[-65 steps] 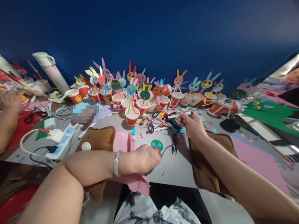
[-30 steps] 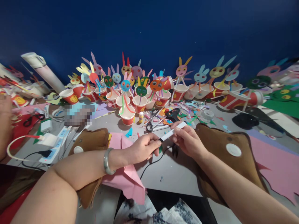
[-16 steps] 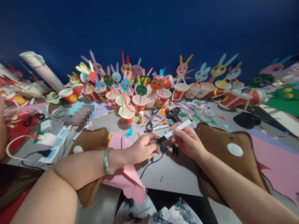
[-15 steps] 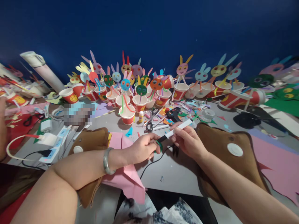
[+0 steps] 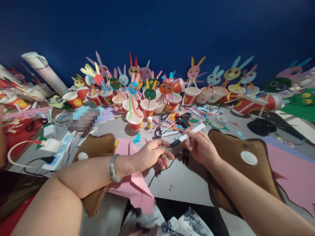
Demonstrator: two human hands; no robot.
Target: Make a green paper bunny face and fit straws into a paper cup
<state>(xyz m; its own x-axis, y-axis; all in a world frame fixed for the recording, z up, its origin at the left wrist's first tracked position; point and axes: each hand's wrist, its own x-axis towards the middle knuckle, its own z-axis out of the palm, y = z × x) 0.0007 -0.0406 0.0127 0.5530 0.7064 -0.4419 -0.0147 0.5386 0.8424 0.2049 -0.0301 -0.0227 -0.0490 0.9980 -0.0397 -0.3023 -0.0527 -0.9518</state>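
White marker (image 5: 183,138) is up off the table (image 5: 182,188), held slantwise btwn my two hands, black end down-left, white end up-right. On my head cam I've got the R hand (image 5: 203,150) pinching it around mid-length w/ thumb & fingers. L hand (image 5: 149,156) has its fingers loosely parted & part-curled, tips right by the black end; can't tell if they touch it. A sliver of green (image 5: 170,158) shows behind the L fingers, mostly hidden, so can't tell if it's gripped.

Black cable (image 5: 157,173) runs along the table below both hands. Just beyond the marker I see scissors (image 5: 158,132), a small glue bottle (image 5: 149,122), a black glue gun (image 5: 183,120) & paper scraps. Pink paper (image 5: 139,190) is under my L forearm, brown cushion (image 5: 236,160) by the R forearm. Red-and-white cups w/ rabbit-eared paper faces line the back, vs. a blue wall (image 5: 157,29).
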